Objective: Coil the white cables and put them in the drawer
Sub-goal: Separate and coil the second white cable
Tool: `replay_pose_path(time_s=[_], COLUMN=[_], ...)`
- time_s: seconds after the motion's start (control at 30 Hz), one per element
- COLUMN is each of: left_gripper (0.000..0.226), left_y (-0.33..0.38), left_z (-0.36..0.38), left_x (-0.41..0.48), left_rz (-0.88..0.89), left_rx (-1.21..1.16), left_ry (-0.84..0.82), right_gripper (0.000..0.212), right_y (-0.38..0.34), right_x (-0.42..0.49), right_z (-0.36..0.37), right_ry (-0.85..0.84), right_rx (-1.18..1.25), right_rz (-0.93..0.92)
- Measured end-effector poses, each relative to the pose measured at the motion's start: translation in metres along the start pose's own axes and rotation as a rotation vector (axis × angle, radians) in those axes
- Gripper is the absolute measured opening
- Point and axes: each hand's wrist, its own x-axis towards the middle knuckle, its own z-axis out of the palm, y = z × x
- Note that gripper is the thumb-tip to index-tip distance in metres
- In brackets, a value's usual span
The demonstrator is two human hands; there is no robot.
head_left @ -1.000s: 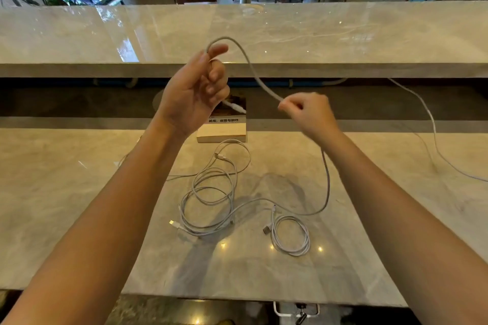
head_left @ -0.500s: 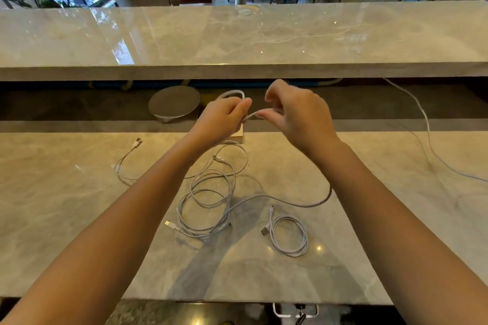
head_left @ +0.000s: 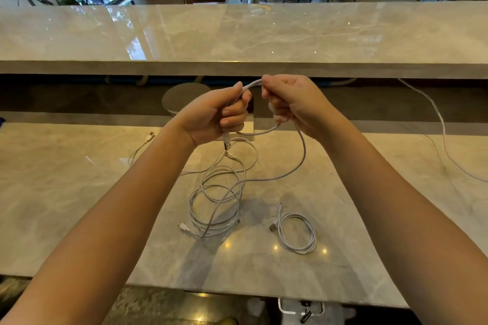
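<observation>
Both hands hold one white cable (head_left: pixel 301 163) above the marble counter (head_left: pixel 79 192). My left hand (head_left: pixel 219 113) is closed on a small loop of it, with the USB plug hanging below the fist. My right hand (head_left: pixel 287 103) pinches the same cable close beside the left. From my right hand the cable drops in a long curve to a loose tangle of white cables (head_left: pixel 216 200) on the counter. A small coiled white cable (head_left: pixel 297 232) lies to the right of the tangle. No drawer is visible.
A raised marble ledge (head_left: pixel 237 34) runs across behind the counter. A round grey disc (head_left: pixel 182 95) sits in the dark gap under it. Another white cable (head_left: pixel 438 124) trails down at the right. A metal handle (head_left: pixel 301 309) shows below the counter's front edge.
My hands have come together and lowered. The wide arc of cable between them has shrunk to a small loop held in my left hand, and the slack on the counter has shifted.
</observation>
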Motion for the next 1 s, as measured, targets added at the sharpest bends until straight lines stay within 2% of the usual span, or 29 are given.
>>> replay_pose_path(time_s=[0.17, 0.33, 0.4, 0.53, 0.67, 0.8, 0.9, 1.0], left_gripper=[0.035, 0.047, 0.048, 0.037, 0.034, 0.038, 0.041, 0.039], left_y=[-0.006, -0.013, -0.013, -0.005, 0.010, 0.026, 0.034, 0.043], left_z=[0.004, 0.019, 0.025, 0.029, 0.019, 0.012, 0.019, 0.025], left_x=[-0.002, 0.006, 0.011, 0.017, 0.015, 0.007, 0.012, 0.019], left_rz=[0.090, 0.198, 0.237, 0.254, 0.331, 0.434, 0.510, 0.576], left_rx=[-0.059, -0.196, -0.267, -0.336, -0.507, -0.629, -0.668, -0.546], left_ry=[0.007, 0.008, 0.005, 0.030, 0.161, 0.224, 0.235, 0.280], right_gripper=[0.031, 0.030, 0.031, 0.030, 0.032, 0.030, 0.022, 0.020], right_y=[0.001, -0.002, -0.002, 0.012, 0.047, 0.067, 0.072, 0.076], right_x=[0.005, 0.006, 0.006, -0.003, -0.025, -0.043, -0.043, -0.037], right_z=[0.002, -0.001, -0.003, -0.007, -0.027, -0.044, -0.039, -0.022], right_ry=[0.108, 0.153, 0.169, 0.208, 0.213, 0.287, 0.216, 0.198], right_rx=[0.228, 0.285, 0.244, -0.050, -0.244, -0.177, -0.159, -0.176], right_rz=[0.071, 0.081, 0.060, -0.005, 0.109, 0.196, 0.215, 0.244])
